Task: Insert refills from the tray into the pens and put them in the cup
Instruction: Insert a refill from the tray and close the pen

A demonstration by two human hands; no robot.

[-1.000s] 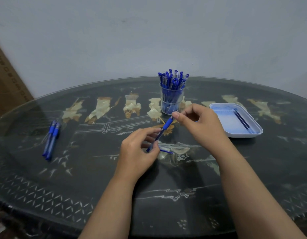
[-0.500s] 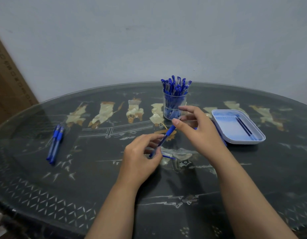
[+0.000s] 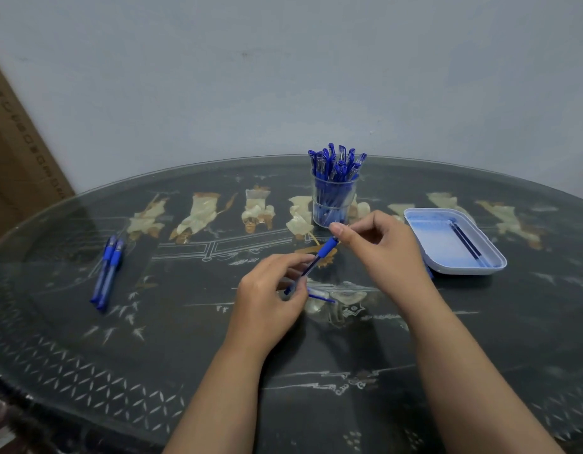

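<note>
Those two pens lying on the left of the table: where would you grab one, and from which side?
Probably mid-barrel, from above. The pens lie flat on the table, side by side and close together, so pinch across the outer one, a finger on its free left side, and roll it off its neighbour. The left hand is nearer but holds another pen.

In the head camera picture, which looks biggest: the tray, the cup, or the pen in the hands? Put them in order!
1. tray, widest by far.
2. cup.
3. pen, thinnest; being nearer the camera, it looks about as long as the cup is tall.
</note>
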